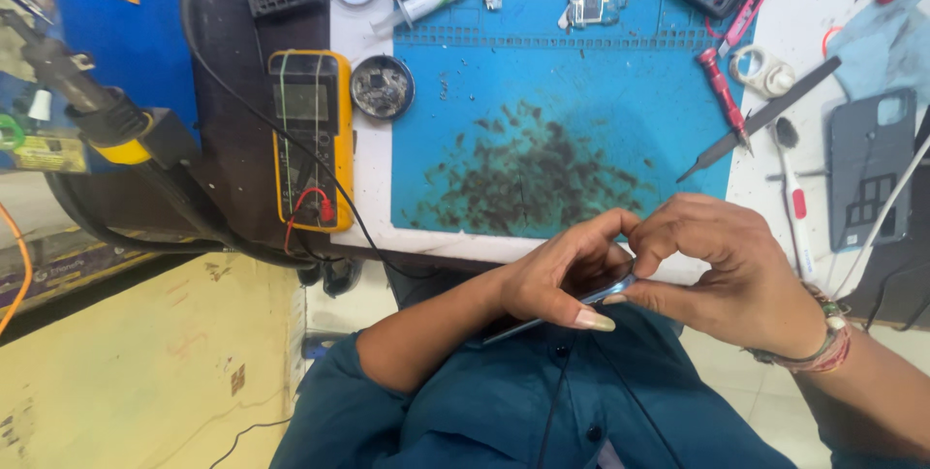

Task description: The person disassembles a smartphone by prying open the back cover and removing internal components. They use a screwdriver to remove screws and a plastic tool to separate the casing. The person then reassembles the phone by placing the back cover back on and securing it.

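Gripping slim blue phone (pixel 581 297) edge-on over lap, below tabletop (pixel 775 198) edge: left hand (pixel 562 280) clenched around body, right hand (pixel 736 275) pinching upper edge. Phone apparently closed; red screwdriver (pixel 724 93) and spudger (pixel 760 118) lie untouched by blue mat (pixel 542 101).

a stained blue work mat (pixel 542 91) covers the bench, beside a yellow multimeter (pixel 310 140) and a round metal tin (pixel 382 87). a red screwdriver (pixel 723 91), a roll of tape (pixel 760 70) and a grey phone back cover (pixel 870 169) lie to the right.
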